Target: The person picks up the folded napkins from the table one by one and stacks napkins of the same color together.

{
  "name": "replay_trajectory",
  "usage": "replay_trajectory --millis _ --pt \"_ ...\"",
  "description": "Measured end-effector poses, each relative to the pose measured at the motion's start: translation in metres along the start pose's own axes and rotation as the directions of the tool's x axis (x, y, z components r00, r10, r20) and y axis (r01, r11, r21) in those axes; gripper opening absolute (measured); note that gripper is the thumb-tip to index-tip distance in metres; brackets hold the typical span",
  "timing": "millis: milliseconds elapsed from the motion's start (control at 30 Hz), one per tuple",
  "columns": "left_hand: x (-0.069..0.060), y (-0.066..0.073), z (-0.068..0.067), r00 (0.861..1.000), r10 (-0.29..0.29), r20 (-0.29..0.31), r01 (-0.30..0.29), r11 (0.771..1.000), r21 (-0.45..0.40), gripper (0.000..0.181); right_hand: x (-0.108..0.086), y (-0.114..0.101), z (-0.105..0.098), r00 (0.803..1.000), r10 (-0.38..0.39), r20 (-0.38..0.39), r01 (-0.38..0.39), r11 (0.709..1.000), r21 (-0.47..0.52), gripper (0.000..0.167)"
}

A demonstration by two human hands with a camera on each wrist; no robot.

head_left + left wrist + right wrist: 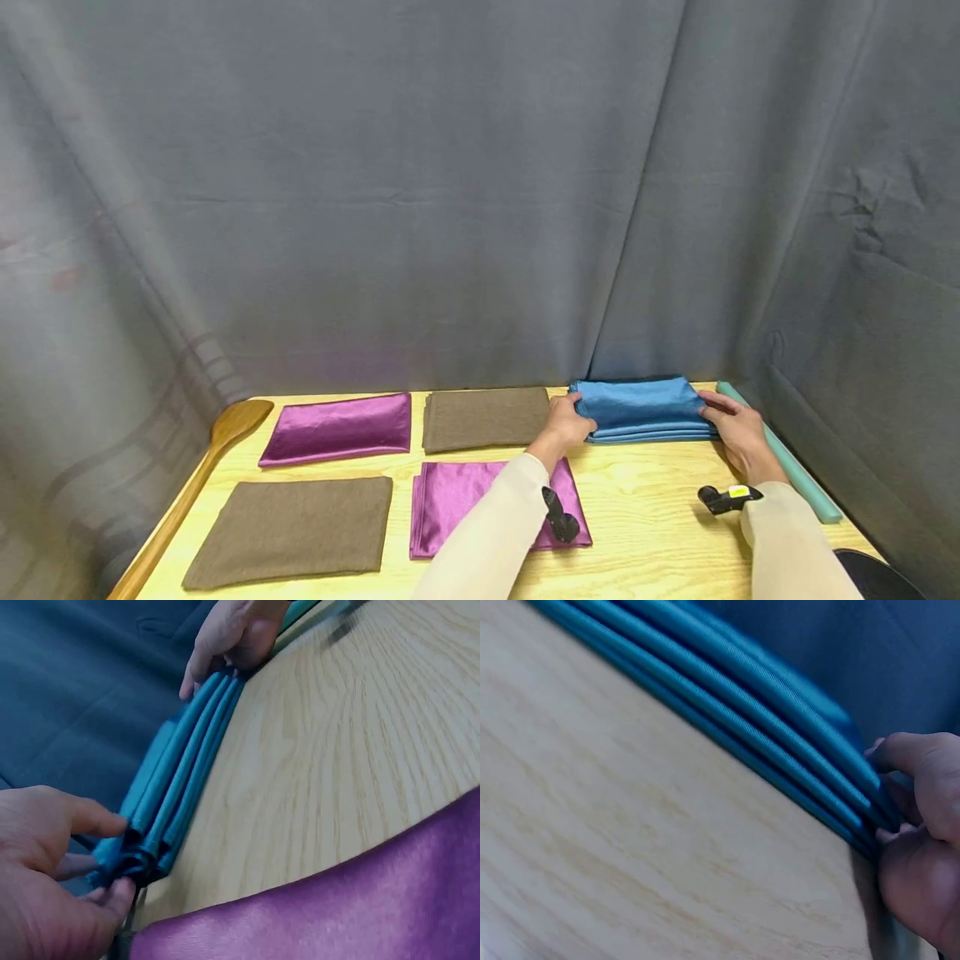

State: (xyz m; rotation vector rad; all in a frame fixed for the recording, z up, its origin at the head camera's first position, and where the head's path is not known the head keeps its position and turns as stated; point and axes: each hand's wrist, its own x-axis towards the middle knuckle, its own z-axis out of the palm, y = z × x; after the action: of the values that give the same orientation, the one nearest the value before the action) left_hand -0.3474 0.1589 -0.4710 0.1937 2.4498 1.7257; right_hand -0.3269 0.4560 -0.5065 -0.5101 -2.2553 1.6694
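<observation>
A folded blue cloth (641, 408) lies at the back right of the wooden table, its stacked layers showing along the front edge in both wrist views. My left hand (564, 423) grips its left end, thumb and fingers around the layers, as the left wrist view shows with the hand (56, 870) beside the cloth (176, 784). At the other end, my right hand (742, 433) holds the right edge; in the right wrist view the fingers of that hand (926, 825) pinch the corner of the cloth (742, 712).
Purple cloths (341, 429) (457, 500) and brown cloths (487, 418) (292, 529) lie folded to the left. A wooden spoon (180, 508) runs along the left edge, a green roll (798, 471) along the right. A black round object (873, 575) sits front right; grey curtains (420, 192) surround the table.
</observation>
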Motion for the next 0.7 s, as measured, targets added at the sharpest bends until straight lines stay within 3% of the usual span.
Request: replay_trajectory --millis 133,233,333,467,600,700 --pt "-0.005 0.0 -0.014 0.998 0.053 0.024 -0.054 0.998 0.025 0.066 -0.01 -0.009 -0.005 0.997 -0.073 -0.012 0.073 0.997 -0.019 0.043" --pt "-0.01 -0.002 -0.034 0.992 0.089 0.09 -0.088 0.996 -0.02 0.066 -0.018 -0.023 -0.012 0.986 -0.166 0.011 0.166 0.984 -0.064 0.045" --pt "-0.018 -0.005 -0.058 0.98 0.133 0.147 -0.122 0.989 -0.079 0.064 -0.029 -0.039 -0.017 0.972 -0.232 0.026 0.232 0.973 -0.012 0.039" --pt "-0.033 -0.006 -0.093 0.96 0.195 0.202 -0.169 0.976 -0.137 0.06 -0.049 -0.057 -0.021 0.958 -0.276 0.082 0.264 0.956 0.13 0.028" --pt "-0.055 -0.01 -0.129 0.95 0.22 0.223 -0.192 0.971 -0.14 0.057 -0.073 -0.07 -0.023 0.923 -0.336 0.19 0.292 0.929 0.225 0.026" --pt "-0.072 -0.018 -0.159 0.95 0.227 0.216 -0.202 0.971 -0.129 0.058 -0.088 -0.077 -0.016 0.877 -0.396 0.273 0.306 0.898 0.317 0.028"
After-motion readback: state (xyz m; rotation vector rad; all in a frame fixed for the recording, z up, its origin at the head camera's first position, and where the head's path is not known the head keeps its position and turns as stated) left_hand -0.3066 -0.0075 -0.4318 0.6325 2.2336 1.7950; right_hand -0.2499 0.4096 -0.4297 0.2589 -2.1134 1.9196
